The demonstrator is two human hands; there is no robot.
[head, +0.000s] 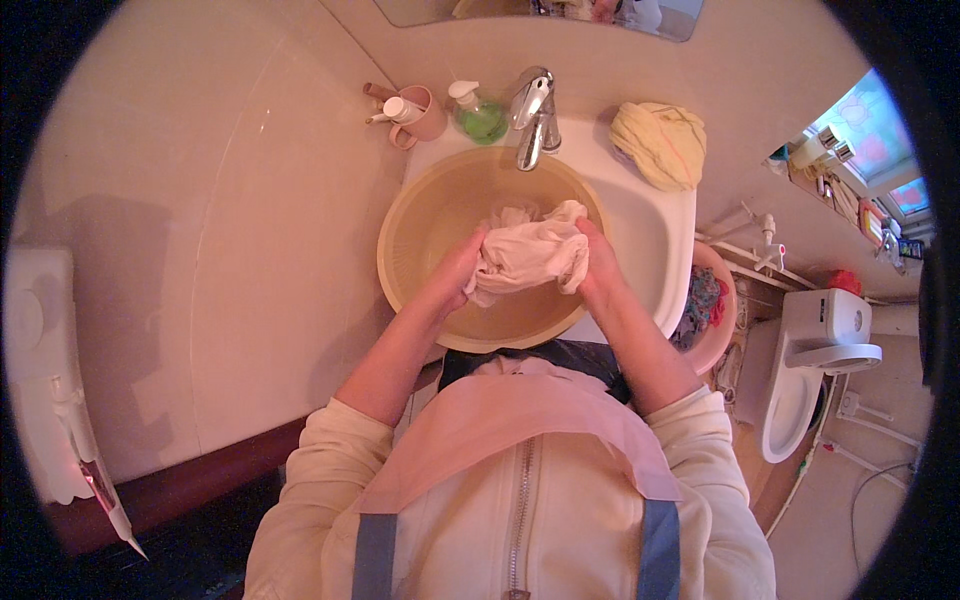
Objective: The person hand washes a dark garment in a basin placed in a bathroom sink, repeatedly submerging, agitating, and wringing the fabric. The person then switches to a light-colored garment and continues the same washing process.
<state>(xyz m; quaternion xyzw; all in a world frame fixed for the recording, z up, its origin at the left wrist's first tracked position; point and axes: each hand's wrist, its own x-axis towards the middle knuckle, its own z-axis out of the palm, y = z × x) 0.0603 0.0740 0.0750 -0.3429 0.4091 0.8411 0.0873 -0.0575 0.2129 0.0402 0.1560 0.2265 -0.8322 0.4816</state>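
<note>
A bunched, pale pinkish-white cloth [529,255] is held between my two hands over a yellow plastic basin [427,187]. My left hand [459,266] grips its left side, and my right hand [598,251] grips the right side. The fingers of both hands are largely hidden by the fabric. A looser, thin part of the cloth hangs towards the basin at the far side. The basin sits on a white washbasin [649,217], under a chrome tap [534,112]. No stream is visible from the spout.
Behind the basin stand a soap pump bottle [480,116] with green liquid and a pink mug [424,112] holding toiletries. A folded yellow cloth [664,142] lies on the washbasin's right corner. A pink tub [716,330] of clothes and a toilet [795,375] are at right.
</note>
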